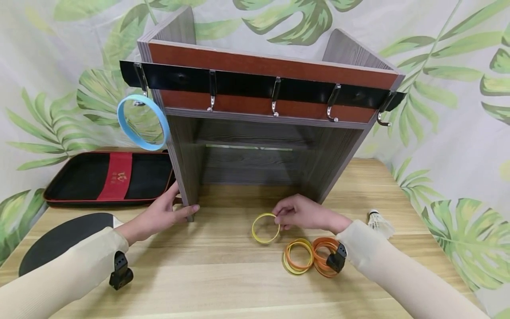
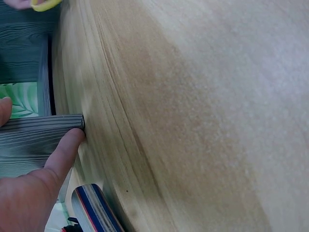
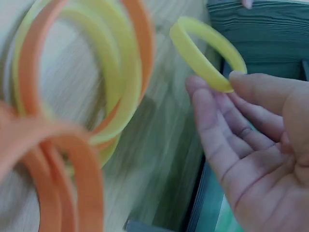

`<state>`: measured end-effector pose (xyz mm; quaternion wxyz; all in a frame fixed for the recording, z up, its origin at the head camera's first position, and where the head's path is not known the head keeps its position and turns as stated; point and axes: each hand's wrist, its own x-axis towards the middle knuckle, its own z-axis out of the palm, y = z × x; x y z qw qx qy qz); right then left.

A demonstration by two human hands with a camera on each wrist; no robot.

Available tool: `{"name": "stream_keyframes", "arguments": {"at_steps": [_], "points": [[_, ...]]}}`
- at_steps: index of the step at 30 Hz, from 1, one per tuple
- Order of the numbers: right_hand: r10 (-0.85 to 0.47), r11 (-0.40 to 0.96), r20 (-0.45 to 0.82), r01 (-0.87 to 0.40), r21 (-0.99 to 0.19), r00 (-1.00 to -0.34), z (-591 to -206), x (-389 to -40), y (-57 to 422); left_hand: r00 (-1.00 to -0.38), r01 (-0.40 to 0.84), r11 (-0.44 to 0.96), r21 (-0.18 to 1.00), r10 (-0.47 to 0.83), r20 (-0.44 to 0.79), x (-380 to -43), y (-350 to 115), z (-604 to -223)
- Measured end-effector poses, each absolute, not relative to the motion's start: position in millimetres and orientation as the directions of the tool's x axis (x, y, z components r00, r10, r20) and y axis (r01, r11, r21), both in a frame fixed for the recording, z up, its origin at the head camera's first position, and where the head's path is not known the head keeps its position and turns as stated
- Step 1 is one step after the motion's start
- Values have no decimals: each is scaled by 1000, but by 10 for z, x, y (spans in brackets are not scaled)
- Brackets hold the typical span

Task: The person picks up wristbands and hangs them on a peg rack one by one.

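A grey wood-grain shelf unit (image 1: 338, 146) stands on the table with a black hook rail (image 1: 243, 84) across its front. My left hand (image 1: 161, 215) grips the lower front edge of its left side panel (image 2: 29, 140), thumb on one face and fingers on the other. Hanging from the leftmost hook is a light blue wristband (image 1: 149, 145). With thumb and fingertips my right hand (image 1: 307, 215) pinches a yellow wristband (image 3: 193, 53) just above the table, before the shelf opening. Nearby lie a pile of yellow and orange wristbands (image 1: 292, 267) and a pile of orange wristbands (image 1: 326, 241).
At the left, a black case with a red band (image 1: 75, 177) lies behind a dark round paddle (image 1: 59, 243). To the right, beyond my wrist, a white shuttlecock (image 1: 381, 225) lies on the wooden table (image 1: 223, 283). A leaf-patterned cloth (image 1: 450, 115) hangs behind.
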<state>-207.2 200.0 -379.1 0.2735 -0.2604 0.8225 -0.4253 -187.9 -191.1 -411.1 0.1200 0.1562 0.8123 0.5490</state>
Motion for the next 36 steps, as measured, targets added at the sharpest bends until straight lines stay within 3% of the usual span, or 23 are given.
{"name": "stream_keyframes", "arguments": {"at_steps": [10,25,36], "points": [[-635,161,-76,-35,-986,-769,-3264,-1756,1535,-917,130,334,934,398,-15,-1893,-1919,-4130],[-487,-252,214,-98,-963,-847,-2419,-1531,1086,-908,131,315,940,418,-14,-1894,-1952,-4151],[-407,-326,235,-100,-940,-883,-2317,-1586,903,-904,153,305,940,427,8,-1910,-1944,-4153]]}}
